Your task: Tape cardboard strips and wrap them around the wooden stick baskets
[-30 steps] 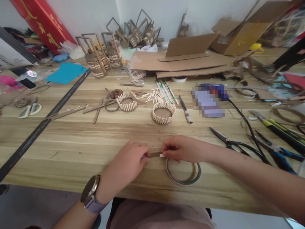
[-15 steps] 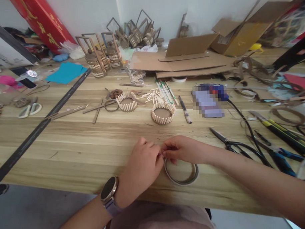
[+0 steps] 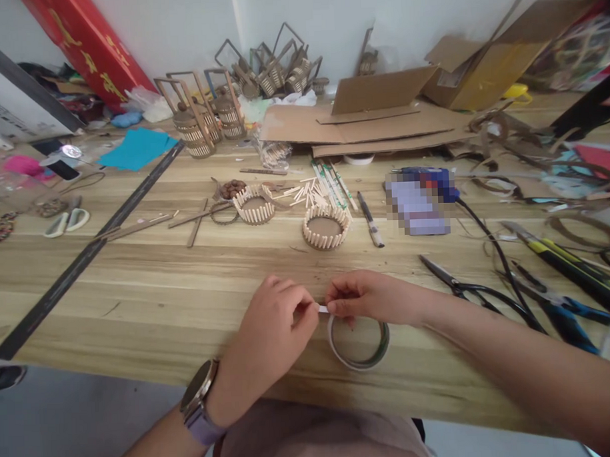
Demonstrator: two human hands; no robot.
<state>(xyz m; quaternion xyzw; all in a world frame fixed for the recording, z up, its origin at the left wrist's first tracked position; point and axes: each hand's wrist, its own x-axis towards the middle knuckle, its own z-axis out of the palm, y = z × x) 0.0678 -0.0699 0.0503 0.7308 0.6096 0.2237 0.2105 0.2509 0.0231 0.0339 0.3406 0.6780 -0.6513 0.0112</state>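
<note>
On the wooden table (image 3: 137, 288), left hand (image 3: 273, 329) and right hand (image 3: 370, 296) fingers pinch a strip (image 3: 322, 309) running left-to-right.

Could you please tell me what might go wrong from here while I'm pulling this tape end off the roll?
1. The tape end pinched between the left hand and right hand is short, so it may slip free or stick to itself.
2. The tape roll lies near the front edge of the table; a tug could drag it off.
3. The scissors lie close beside the right forearm and could be bumped.
</note>
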